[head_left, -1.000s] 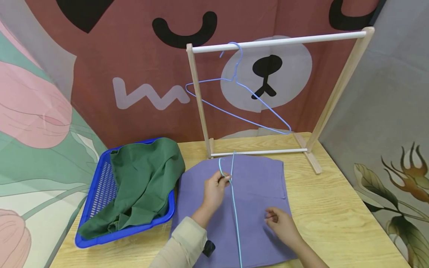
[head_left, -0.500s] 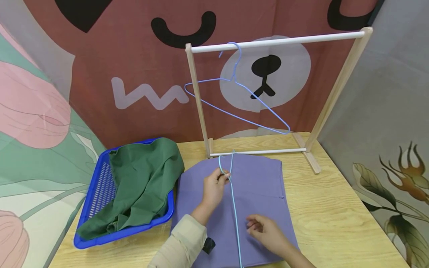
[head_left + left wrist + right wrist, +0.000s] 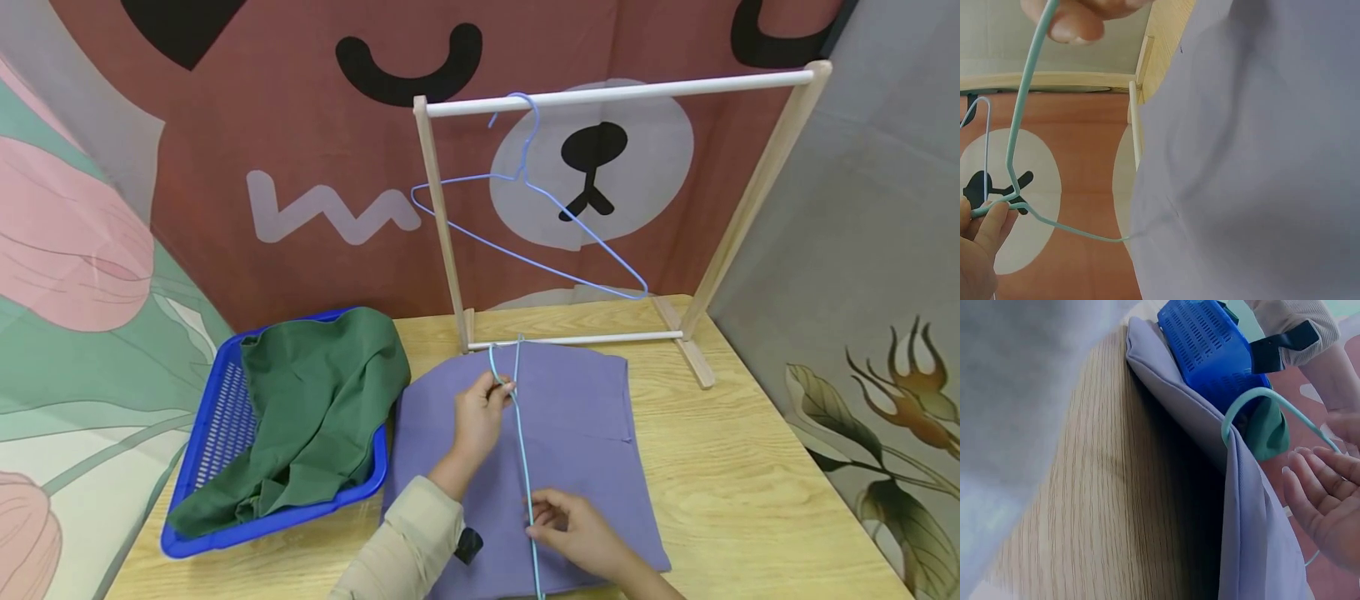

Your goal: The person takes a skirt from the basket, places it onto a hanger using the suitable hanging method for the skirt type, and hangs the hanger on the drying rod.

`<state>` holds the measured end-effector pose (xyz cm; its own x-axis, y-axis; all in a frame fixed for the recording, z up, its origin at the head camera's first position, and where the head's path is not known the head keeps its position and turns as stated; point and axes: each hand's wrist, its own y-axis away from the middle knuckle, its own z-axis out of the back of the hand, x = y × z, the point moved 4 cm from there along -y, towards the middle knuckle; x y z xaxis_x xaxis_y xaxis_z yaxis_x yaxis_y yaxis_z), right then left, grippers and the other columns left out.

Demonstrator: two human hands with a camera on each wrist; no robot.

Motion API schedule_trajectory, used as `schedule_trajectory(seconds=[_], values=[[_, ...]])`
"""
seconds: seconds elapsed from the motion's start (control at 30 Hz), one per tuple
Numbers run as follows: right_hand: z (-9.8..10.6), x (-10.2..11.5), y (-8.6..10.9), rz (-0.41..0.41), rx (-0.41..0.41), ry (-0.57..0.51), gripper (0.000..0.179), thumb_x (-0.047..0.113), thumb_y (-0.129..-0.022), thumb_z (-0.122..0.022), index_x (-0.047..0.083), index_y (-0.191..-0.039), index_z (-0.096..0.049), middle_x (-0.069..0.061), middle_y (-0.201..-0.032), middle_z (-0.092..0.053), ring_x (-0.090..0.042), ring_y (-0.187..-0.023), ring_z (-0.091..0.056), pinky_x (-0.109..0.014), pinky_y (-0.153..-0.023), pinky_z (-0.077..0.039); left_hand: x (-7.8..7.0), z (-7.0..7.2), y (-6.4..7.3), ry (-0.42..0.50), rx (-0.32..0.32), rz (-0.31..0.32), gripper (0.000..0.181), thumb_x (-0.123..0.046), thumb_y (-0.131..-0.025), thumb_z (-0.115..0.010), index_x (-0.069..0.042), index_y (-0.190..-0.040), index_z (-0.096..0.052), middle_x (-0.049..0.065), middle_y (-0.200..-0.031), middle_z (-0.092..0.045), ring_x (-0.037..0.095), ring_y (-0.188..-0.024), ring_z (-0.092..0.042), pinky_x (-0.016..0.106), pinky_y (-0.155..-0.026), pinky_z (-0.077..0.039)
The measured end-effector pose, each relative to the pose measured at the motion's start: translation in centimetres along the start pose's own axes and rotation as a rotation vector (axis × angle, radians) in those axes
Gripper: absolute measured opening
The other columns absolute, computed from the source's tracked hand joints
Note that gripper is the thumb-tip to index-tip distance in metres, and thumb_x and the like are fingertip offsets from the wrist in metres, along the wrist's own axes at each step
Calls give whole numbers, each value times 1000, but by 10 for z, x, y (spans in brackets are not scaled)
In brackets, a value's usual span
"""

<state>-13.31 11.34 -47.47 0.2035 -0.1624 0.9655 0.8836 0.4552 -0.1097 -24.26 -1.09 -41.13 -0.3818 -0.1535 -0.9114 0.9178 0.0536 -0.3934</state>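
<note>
A light teal wire hanger [image 3: 522,450] stands edge-on over a flat purple cloth garment [image 3: 581,417] on the table. My left hand [image 3: 477,417] pinches the hanger at its neck, just below the hook, between thumb and fingertips. Lower down, my right hand [image 3: 573,532] is at the hanger's near arm, fingers loosely bent and thumb beside the wire; a firm hold is not visible. In the right wrist view, the hanger's rounded end [image 3: 1257,394] curves down at the garment's edge [image 3: 1232,481], and that hand's fingers [image 3: 1319,478] lie relaxed.
A small wooden rack [image 3: 731,200] with white bars stands behind the garment, a blue-violet hanger [image 3: 555,271] on its top bar. At left, a blue basket [image 3: 277,525] bears a green garment [image 3: 322,400]. Patterned drapes [image 3: 315,283] enclose the table [image 3: 750,500].
My right hand has moved left and slightly down, from over the garment's right side to the hanger's wire. My left hand keeps its pinch and has risen slightly.
</note>
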Motion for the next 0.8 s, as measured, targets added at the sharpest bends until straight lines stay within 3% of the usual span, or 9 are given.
schedule_trajectory(seconds=[0.2, 0.37, 0.47, 0.63, 0.8], values=[[-6, -2, -1, -102, 4, -230, 25, -2, -80, -55, -18, -96, -45, -12, -80, -53, -8, -62, -56, -33, -53, -50, 0, 0, 0, -23, 0, -33, 7, 1, -78, -60, 8, -75, -58, 18, -75, -63, 27, -68, -62, 20, -60, -49], [-9, -1, 1, -116, 25, -343, 18, -5, -82, -50, -18, -89, -40, -11, -76, -50, -19, -60, -60, -36, -53, -50, -3, 0, 0, -2, -2, -56, 7, 2, -77, -59, 9, -76, -59, 19, -75, -62, 29, -68, -61, 22, -61, -50], [-10, 1, 1, -116, 17, -329, 11, -7, -83, -48, -14, -86, -40, -10, -74, -49, -18, -59, -59, -35, -51, -50, -13, 0, 2, 26, -3, -72, 6, 6, -77, -58, 12, -77, -58, 23, -75, -61, 34, -68, -60, 25, -61, -50], [-10, 4, 3, -131, -28, -217, 6, -5, -84, -48, -6, -83, -42, -8, -69, -48, -12, -53, -55, -32, -46, -49, -33, 3, 5, 12, 7, -106, 5, 10, -77, -55, 15, -78, -57, 26, -74, -59, 39, -66, -58, 28, -61, -50], [-10, 7, 4, -80, -45, -106, 7, -4, -84, -47, -2, -82, -41, -8, -66, -48, -9, -48, -52, -30, -42, -47, -38, 4, 6, -22, 46, -147, 7, 12, -76, -55, 15, -82, -57, 25, -77, -60, 37, -67, -58, 29, -62, -50]])
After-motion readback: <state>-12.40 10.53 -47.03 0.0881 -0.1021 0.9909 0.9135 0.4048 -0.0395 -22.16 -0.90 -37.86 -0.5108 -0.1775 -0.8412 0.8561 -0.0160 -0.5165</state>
